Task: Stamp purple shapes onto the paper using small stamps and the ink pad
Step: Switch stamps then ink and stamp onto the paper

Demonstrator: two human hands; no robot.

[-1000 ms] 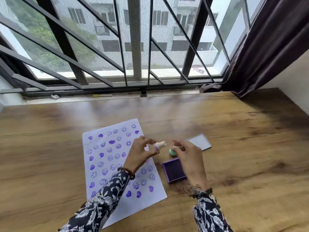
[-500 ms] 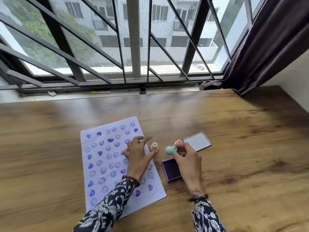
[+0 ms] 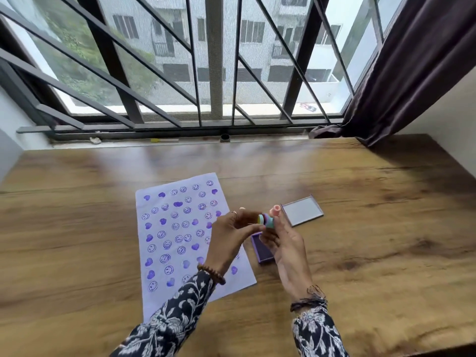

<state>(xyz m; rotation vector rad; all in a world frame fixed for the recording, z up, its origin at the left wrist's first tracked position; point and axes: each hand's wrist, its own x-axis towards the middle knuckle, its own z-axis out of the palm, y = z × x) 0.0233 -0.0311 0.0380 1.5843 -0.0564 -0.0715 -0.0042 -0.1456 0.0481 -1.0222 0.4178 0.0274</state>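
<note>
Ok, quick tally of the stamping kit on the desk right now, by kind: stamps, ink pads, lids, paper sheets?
Stamps: 2, a teal stamp held between both hands, and a pink stamp in the right hand
Ink pad: 1, the purple ink pad, open
Lid: 1, the grey lid
Paper: 1, the stamped paper
Total: 5

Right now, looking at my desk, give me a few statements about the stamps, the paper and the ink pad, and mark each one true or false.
1. The paper carries purple hearts and smiley faces. True.
2. The ink pad lies on the paper. False: it sits on the table, right of the paper.
3. Both hands are pressed flat on the table. False: the left hand and right hand meet at a teal stamp.
4. The ink pad's lid lies apart from the pad. True.
</note>
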